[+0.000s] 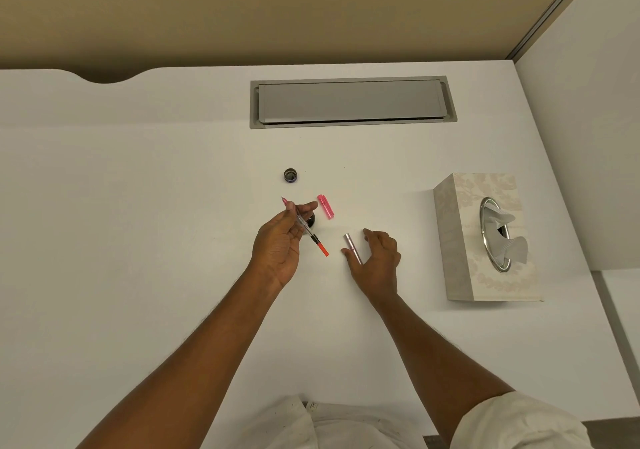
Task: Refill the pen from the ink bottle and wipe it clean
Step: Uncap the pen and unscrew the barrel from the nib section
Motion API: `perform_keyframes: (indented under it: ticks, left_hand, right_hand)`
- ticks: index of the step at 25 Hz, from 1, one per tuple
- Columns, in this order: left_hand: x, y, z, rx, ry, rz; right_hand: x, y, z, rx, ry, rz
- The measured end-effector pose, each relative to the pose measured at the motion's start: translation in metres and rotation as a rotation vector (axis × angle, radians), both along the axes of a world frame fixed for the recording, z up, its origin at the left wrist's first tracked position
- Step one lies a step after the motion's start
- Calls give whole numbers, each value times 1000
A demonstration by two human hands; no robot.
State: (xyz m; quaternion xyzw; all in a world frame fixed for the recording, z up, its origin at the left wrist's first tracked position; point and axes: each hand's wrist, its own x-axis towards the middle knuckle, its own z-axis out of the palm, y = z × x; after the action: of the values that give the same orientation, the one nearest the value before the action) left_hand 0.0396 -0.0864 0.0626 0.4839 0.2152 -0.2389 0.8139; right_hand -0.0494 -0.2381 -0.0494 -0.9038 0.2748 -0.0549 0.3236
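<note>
The left hand [282,240] pinches the clear plastic pen [304,227] over the dark round ink bottle [312,221]; the right hand [375,258] spreads open over the slim metallic barrel [352,248] on the smooth white desk [173,206].

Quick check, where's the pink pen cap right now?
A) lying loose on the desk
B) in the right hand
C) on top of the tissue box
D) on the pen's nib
A: the pink cap lies by itself on the desk, just beyond the left hand, which holds the uncapped pen with its nib bare.
</note>
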Motion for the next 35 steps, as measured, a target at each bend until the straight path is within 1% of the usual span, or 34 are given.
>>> perform_keyframes:
  ticks: [12,14,18,20,28,35]
  left_hand:
    - [-2,-2,0,1,11,9]
    - [-1,-2,0,-3,10,6]
    - [-2,-1,2,4,4,-2]
    - [-2,0,3,3,1,0]
    - [-2,3,3,-9,-4,6]
    - [-3,4,1,-14,1,15]
  right_hand:
    - [-3,2,5,13,-15,5]
    - [-5,3,7,16,28,27]
    - [-13,12,15,30,194,107]
    - [-18,17,15,29,222,122]
    - [-15,23,17,-7,200,68]
    - [-15,25,14,-27,208,67]
